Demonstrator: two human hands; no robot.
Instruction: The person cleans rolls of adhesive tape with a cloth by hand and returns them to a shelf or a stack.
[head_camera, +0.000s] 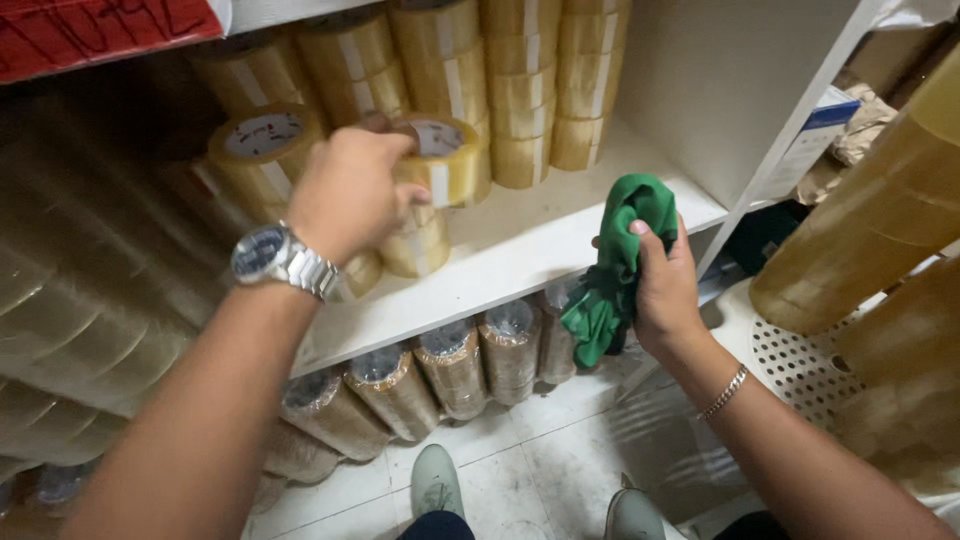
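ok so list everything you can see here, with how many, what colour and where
clear brown packing tape rolls: many, tan, stacked on the shelf
sleeved tape packs: several, tan, on the floor under the shelf
white shelf board: one, white, centre
green cloth: one, green, bunched in the right hand
white perforated plastic stool: one, white, right
grey shoes: two, grey, bottom
silver wristwatch: one, left wrist
silver bracelet: one, right wrist
left hand: gripping a tape roll
right hand: holding the cloth
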